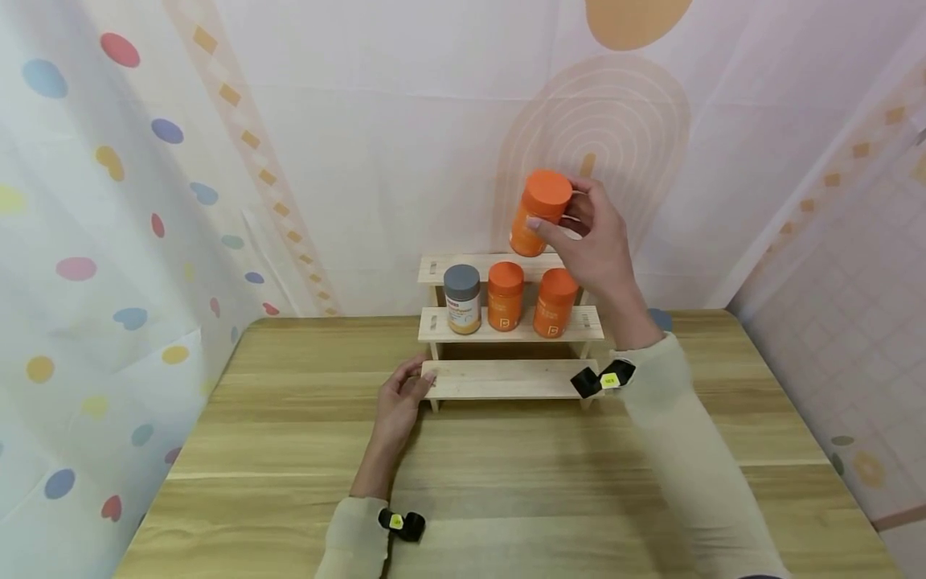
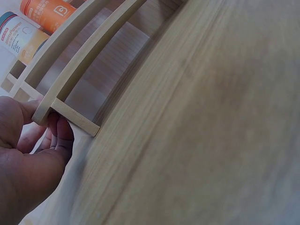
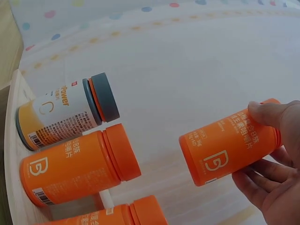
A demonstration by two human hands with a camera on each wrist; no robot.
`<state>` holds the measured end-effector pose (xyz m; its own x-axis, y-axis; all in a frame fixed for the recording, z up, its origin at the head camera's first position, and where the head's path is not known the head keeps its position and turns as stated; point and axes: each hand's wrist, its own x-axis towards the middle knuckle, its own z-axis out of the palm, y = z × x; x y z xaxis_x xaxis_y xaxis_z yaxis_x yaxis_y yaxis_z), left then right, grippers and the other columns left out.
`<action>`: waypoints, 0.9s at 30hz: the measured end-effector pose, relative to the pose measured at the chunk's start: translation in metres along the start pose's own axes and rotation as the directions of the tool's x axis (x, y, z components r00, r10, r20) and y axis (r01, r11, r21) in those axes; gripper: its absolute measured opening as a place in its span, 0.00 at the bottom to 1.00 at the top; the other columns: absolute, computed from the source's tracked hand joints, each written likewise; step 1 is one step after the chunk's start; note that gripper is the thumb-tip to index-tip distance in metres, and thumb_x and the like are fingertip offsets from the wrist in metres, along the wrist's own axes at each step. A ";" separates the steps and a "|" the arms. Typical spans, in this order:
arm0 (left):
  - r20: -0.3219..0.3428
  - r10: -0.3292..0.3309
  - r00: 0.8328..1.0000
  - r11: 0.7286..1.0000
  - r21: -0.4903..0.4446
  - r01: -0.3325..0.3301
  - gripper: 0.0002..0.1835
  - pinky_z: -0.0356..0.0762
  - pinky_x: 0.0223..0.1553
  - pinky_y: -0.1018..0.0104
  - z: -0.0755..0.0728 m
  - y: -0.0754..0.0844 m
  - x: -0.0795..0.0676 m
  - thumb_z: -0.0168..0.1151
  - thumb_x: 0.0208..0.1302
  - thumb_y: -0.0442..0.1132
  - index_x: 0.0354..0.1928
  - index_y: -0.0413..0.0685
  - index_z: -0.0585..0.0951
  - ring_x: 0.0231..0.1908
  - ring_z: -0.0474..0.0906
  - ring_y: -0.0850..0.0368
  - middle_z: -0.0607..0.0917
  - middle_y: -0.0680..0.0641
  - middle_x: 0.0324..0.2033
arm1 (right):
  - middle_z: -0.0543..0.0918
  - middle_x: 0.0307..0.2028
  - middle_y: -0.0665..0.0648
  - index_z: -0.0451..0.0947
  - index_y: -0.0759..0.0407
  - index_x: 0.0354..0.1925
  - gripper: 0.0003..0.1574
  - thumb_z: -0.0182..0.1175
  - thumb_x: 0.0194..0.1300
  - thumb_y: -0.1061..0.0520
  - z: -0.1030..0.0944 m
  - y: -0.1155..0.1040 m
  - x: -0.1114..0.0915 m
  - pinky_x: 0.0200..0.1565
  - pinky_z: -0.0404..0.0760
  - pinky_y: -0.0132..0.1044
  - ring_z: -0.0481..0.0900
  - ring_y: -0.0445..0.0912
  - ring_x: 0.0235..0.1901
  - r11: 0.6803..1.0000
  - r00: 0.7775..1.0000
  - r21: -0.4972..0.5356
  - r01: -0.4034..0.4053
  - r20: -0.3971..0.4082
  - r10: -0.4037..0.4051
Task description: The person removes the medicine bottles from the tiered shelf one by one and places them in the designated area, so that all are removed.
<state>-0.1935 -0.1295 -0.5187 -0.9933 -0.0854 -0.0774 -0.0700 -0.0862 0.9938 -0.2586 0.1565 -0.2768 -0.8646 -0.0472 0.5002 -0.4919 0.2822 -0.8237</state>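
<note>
My right hand (image 1: 596, 237) grips an orange bottle (image 1: 538, 213) near its cap, above the top step of a small wooden tiered rack (image 1: 510, 378). In the right wrist view the held bottle (image 3: 225, 145) is off any shelf, thumb on one side and fingers on the other. On the middle step stand a grey-capped bottle (image 1: 462, 301) at left and two orange bottles, one in the middle (image 1: 505, 297) and one at right (image 1: 555, 304). With thumb and curled fingers, my left hand (image 1: 398, 402) holds the left end of the lowest step, also seen in the left wrist view (image 2: 28, 154).
The rack stands on a wood-grain table (image 1: 289, 450), near its back edge. Behind it hangs a patterned white cloth (image 1: 376, 161), with more cloth along the left and right sides. Black straps with cameras sit on both wrists.
</note>
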 end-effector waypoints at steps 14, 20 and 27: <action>-0.012 0.002 1.000 1.000 0.003 -0.002 0.24 0.80 0.50 0.76 -0.001 0.000 0.001 0.63 0.73 0.36 0.68 0.42 0.75 0.50 0.81 0.62 0.75 0.47 0.52 | 0.84 0.61 0.57 0.69 0.55 0.67 0.38 0.73 0.63 0.59 -0.034 -0.002 -0.020 0.61 0.80 0.35 0.82 0.43 0.57 0.999 0.995 -0.037 0.036 -0.088 -0.040; -0.027 0.000 1.000 1.000 0.006 0.000 0.24 0.80 0.47 0.77 -0.001 -0.002 0.000 0.64 0.72 0.36 0.67 0.40 0.75 0.48 0.81 0.63 0.76 0.47 0.51 | 0.85 0.60 0.54 0.71 0.54 0.66 0.36 0.73 0.63 0.61 -0.047 0.002 -0.030 0.59 0.80 0.31 0.82 0.39 0.54 0.999 0.990 -0.014 0.040 -0.136 -0.041; -0.017 0.012 1.000 1.000 -0.005 -0.012 0.23 0.80 0.48 0.77 -0.001 -0.002 -0.001 0.64 0.72 0.36 0.67 0.42 0.76 0.49 0.80 0.62 0.75 0.48 0.51 | 0.86 0.57 0.50 0.72 0.55 0.64 0.34 0.72 0.62 0.63 -0.061 0.008 -0.039 0.57 0.80 0.29 0.83 0.40 0.53 0.999 0.984 0.020 0.047 -0.173 -0.043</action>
<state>-0.1926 -0.1303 -0.5211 -0.9924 -0.1033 -0.0672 -0.0580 -0.0898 0.9943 -0.2230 0.2195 -0.2867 -0.8120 0.1074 0.5737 -0.5338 0.2607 -0.8044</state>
